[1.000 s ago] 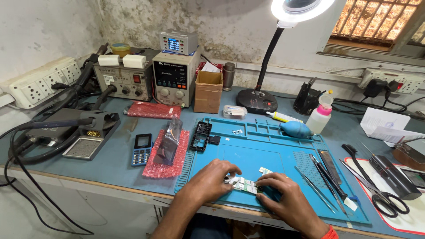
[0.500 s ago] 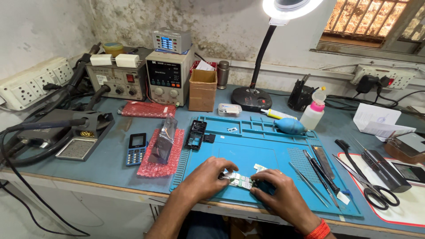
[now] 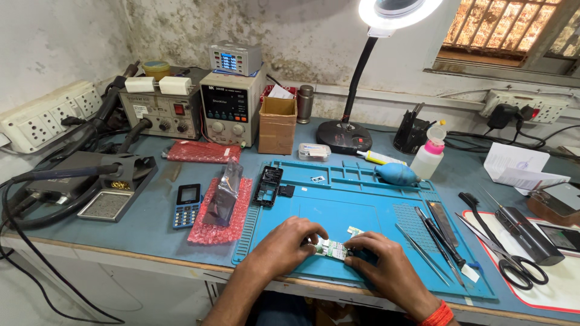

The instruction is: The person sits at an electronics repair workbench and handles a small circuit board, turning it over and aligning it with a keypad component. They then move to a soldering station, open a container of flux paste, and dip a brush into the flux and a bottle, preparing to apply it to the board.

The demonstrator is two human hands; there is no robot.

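My left hand (image 3: 289, 242) and my right hand (image 3: 382, 265) meet over the front of a blue work mat (image 3: 338, 208). Between their fingertips lies a small green and white circuit board (image 3: 330, 248), pinched from both sides. A tiny pale part (image 3: 355, 230) lies on the mat just beyond it. Farther back on the mat sits an opened black phone frame (image 3: 267, 185) with a small black piece (image 3: 286, 191) beside it.
Tweezers and thin tools (image 3: 436, 232) lie on the mat's right side, scissors (image 3: 507, 256) on a white pad beyond. A blue keypad phone (image 3: 187, 205) and red bubble wrap (image 3: 221, 211) lie left. Power supply (image 3: 225, 107), cardboard box (image 3: 278, 124), lamp base (image 3: 344, 136), blue blower (image 3: 396, 174) and bottle (image 3: 428, 158) stand behind.
Both hands stay on the small board at the mat's front, with only slight finger shifts. The view has tilted a little.
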